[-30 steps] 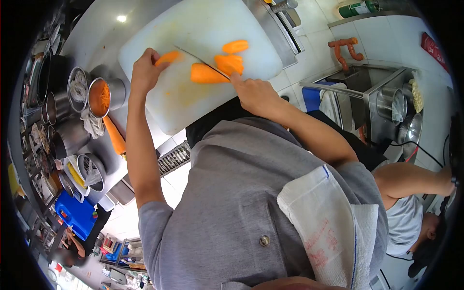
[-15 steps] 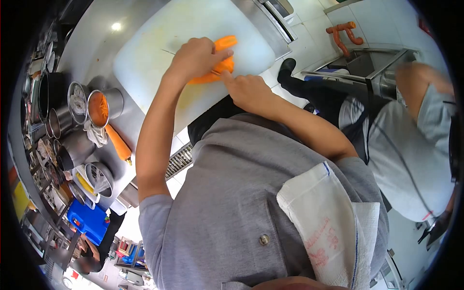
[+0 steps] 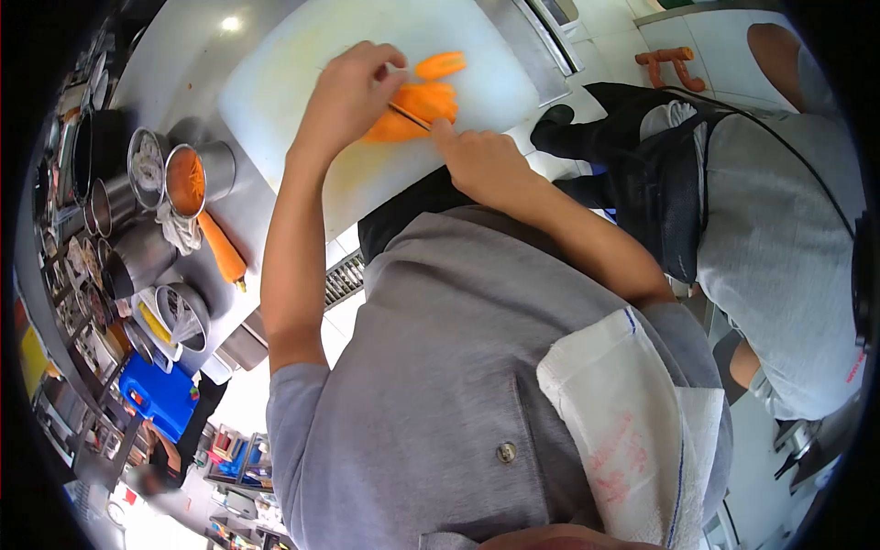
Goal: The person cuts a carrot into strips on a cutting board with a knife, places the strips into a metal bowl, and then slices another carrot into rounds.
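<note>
On a white cutting board (image 3: 275, 101) lie cut carrot pieces (image 3: 429, 99), with one separate carrot slice (image 3: 440, 64) beyond them. My left hand (image 3: 357, 87) is over the board just left of these pieces, fingers curled and a gap between thumb and forefinger; nothing shows in it. My right hand (image 3: 481, 160) is closed at the near right edge of the pieces, holding a knife (image 3: 409, 116). Its thin blade runs leftward between the carrot pieces and passes under my left hand. The handle is hidden in my fingers.
Left of the board stand a metal pot with orange shreds (image 3: 186, 181), another metal container (image 3: 147, 179) and a whole carrot (image 3: 222, 249). A blue plastic container (image 3: 160, 394) is further down. At right, a co-worker in grey (image 3: 779, 247) stands close.
My left hand has come off the carrot and moved up and left, its thumb and forefinger parting. My right hand shifted slightly right. The co-worker has changed posture and position.
</note>
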The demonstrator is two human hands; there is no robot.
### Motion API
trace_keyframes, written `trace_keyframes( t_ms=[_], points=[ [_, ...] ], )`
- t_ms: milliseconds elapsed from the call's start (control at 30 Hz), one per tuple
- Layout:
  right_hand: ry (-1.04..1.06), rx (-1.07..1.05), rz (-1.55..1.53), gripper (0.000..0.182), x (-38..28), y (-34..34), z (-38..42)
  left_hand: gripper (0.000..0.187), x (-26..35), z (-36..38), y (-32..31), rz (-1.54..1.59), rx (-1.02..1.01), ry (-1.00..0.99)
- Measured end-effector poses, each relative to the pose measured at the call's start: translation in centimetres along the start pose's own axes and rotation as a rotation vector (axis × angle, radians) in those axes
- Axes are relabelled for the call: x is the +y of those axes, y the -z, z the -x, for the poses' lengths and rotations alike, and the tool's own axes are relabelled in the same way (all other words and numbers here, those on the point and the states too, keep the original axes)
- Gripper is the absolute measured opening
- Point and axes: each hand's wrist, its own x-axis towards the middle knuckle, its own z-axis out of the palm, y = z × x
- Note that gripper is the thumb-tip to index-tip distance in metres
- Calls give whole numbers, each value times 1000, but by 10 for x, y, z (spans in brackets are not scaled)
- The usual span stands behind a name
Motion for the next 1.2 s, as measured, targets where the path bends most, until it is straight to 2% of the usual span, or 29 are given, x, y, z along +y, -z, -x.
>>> trace_keyframes(
  t_ms=[67,100,167,200,333,400,533,633,700,833,900,1033,1100,1200],
  points=[
    [-28,-39,-16,23,0,5,-1,20,-3,25,7,140,169,112],
    [-33,-57,-30,19,-1,8,-1,20,-7,36,2,141,171,115],
    [-36,-84,-36,16,-1,12,0,20,-16,62,-16,-34,286,-12],
    [-40,-94,-39,17,-1,13,-1,20,-11,68,-22,62,315,28],
    [-25,-117,-26,24,0,19,-2,21,-5,68,-27,-53,371,-44],
    [-37,-149,8,27,-10,30,-1,22,-4,65,-28,-53,317,-82],
    [-64,-134,34,31,-10,26,-1,29,-4,66,-29,-26,314,-80],
    [-106,-158,62,35,-17,29,0,36,1,66,-27,-67,279,15],
    [-112,-150,63,35,-17,26,2,41,-3,63,-22,-262,213,-99],
    [-112,-141,9,33,-15,25,6,37,1,58,-17,-212,203,-70],
    [-111,-107,-47,28,-13,28,11,31,2,63,-23,18,303,42],
    [-109,-56,-50,17,-11,37,19,26,-13,72,-51,13,390,-18],
    [-87,-82,-10,17,-13,46,23,24,-15,70,-60,-120,526,-146],
    [-59,-136,51,16,-15,55,30,24,-13,67,-65,-140,578,-145]
  ],
)
